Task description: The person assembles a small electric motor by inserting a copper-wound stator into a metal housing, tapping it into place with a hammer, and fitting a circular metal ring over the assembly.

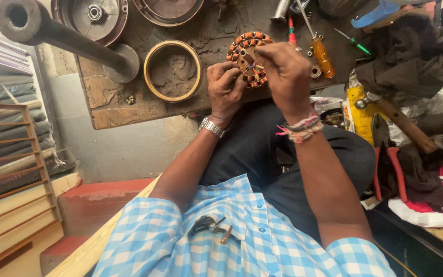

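Copper-wound stator point(247, 57), a round ring of orange-brown coils, is held up over the near edge of the worn wooden bench point(109, 102), tilted so that its flat face turns toward the person, its axis running roughly from the bench toward the chest. The left hand point(225, 88) cups it from below and from the left side, thumb and fingers curled shut against the lower coils, so the ring lies just above and to the right of those fingertips and touches them. The right hand point(284, 74) comes over it from the right, its fingers pinched close together on the face of the ring near the middle; whether they grip a wire end or only press on the winding cannot be told, since the knuckles hide it. Both hands touch the ring; the left carries it. A wristwatch point(212, 127) sits on the left wrist and woven thread bands point(300, 129) on the right. Just left of the hands a brass-coloured ring point(173, 70) lies flat on the bench. Beyond the stator lie an orange-handled screwdriver point(322, 55) and a small red-handled one point(292, 35). To the right, well apart, red-handled pliers point(388, 165) rest among rags and a hammer point(401, 123).
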